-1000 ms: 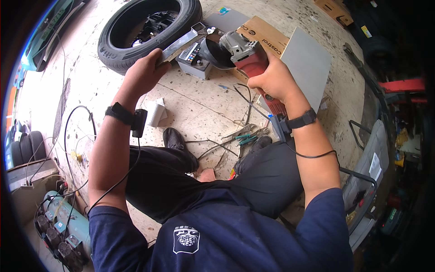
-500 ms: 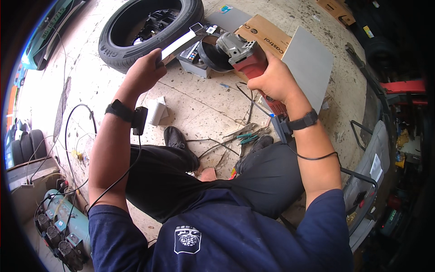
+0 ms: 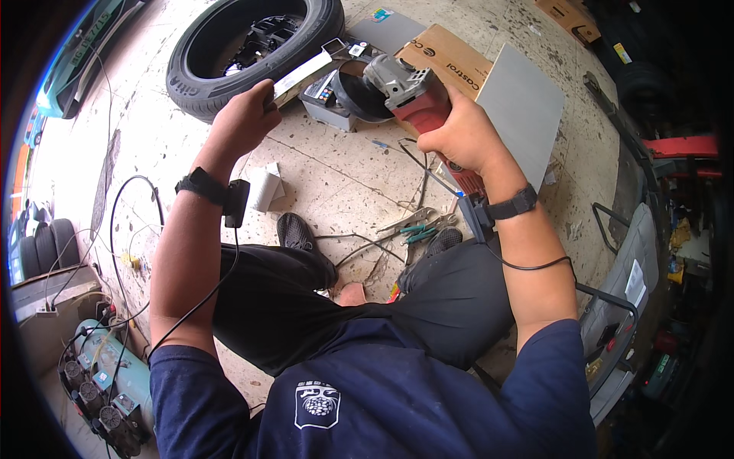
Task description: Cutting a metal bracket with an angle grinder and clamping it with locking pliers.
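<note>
Bar and grinder held before the wearer; the left hand is clenched round the near end of a metal bar, fingers curled and thumb alongside; the bar leaves those fingers forward and to the right, its long axis slanting across the view to an angular far end. The right hand grasps the red body of an angle grinder; the tool's long axis runs from those fingers forward and to the left, so that its dark round disc or guard lies between the two hands. The governing relation — bar and grinder converge ahead of both hands, the disc lying just beside the bar's far portion; whether they touch cannot be told. Of the two hands, the left is nearer the bar. Beyond the left fingers lies a tyre; below the bar, between the hands, a battery; beyond the right fingers, a cardboard box; nearer the wearer than either hand, teal-handled pliers.
</note>
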The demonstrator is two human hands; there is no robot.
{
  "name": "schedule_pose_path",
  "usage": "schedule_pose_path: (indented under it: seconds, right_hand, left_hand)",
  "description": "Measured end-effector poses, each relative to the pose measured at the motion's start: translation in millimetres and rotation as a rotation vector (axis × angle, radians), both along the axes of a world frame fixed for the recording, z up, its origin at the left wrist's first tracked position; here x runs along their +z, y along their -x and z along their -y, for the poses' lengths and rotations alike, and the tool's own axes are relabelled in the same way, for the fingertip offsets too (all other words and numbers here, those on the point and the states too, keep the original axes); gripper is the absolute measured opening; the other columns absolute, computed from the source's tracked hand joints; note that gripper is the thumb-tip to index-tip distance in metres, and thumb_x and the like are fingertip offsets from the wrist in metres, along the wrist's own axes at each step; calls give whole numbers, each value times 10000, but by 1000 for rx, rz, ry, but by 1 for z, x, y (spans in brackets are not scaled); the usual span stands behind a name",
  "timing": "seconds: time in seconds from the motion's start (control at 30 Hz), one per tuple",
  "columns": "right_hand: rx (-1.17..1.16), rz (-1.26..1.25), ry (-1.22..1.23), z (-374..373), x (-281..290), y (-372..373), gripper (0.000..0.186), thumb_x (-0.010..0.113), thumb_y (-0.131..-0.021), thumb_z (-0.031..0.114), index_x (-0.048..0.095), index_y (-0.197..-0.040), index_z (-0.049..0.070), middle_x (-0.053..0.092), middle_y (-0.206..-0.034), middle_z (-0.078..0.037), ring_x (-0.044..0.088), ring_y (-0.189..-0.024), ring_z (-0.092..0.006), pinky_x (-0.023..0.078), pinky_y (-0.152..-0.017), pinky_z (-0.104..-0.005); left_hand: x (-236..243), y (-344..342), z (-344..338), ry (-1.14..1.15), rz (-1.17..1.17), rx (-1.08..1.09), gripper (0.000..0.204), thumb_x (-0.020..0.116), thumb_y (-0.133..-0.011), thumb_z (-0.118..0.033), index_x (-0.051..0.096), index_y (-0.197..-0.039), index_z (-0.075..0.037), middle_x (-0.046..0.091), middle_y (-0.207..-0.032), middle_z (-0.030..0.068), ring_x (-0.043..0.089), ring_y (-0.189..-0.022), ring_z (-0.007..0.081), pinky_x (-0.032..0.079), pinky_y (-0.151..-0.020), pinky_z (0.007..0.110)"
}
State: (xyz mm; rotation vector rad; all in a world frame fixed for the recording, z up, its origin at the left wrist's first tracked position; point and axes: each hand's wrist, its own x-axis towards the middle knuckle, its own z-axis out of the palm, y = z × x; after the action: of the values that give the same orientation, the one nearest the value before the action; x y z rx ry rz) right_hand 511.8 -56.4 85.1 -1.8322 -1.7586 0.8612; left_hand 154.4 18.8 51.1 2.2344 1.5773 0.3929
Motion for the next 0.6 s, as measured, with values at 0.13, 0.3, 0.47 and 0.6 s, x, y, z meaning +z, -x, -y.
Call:
schedule_pose_path:
  seconds: [0.13,0.3,0.47,0.6]
  right_hand:
    - [-4,27,8,0,0,0,746,854,-596,218,633,-1266,-24,743,-1165,-226,717,-1096,-369,564,-981,-396]
    - [1,-3,-11,1,0,1,736,846,-599,215,635,-1264,-21,745,-1162,-220,718,-1091,-361,568,-973,-393]
    - [-4,13,-8,2,3,3,716,826,-618,163,631,-1280,-26,747,-1131,-183,721,-1030,-295,566,-951,-364]
    - [-7,11,-1,2,5,3,739,844,-600,214,634,-1270,-16,747,-1158,-216,720,-1086,-358,569,-969,-393]
  left_hand:
    - [2,-1,1,-4,2,0,239,713,-905,-145,530,-1034,-60,637,-865,177,645,-843,404,499,-765,474]
    - [1,-1,2,-3,-10,2,233,711,-904,-143,531,-1028,-61,637,-855,178,647,-838,409,499,-755,476]
    - [2,-2,3,-4,-5,4,232,707,-906,-145,529,-1027,-58,634,-841,178,642,-824,416,499,-750,478]
    - [3,-3,4,9,16,-12,217,695,-910,-135,529,-1017,-48,637,-840,184,656,-819,391,498,-750,477]
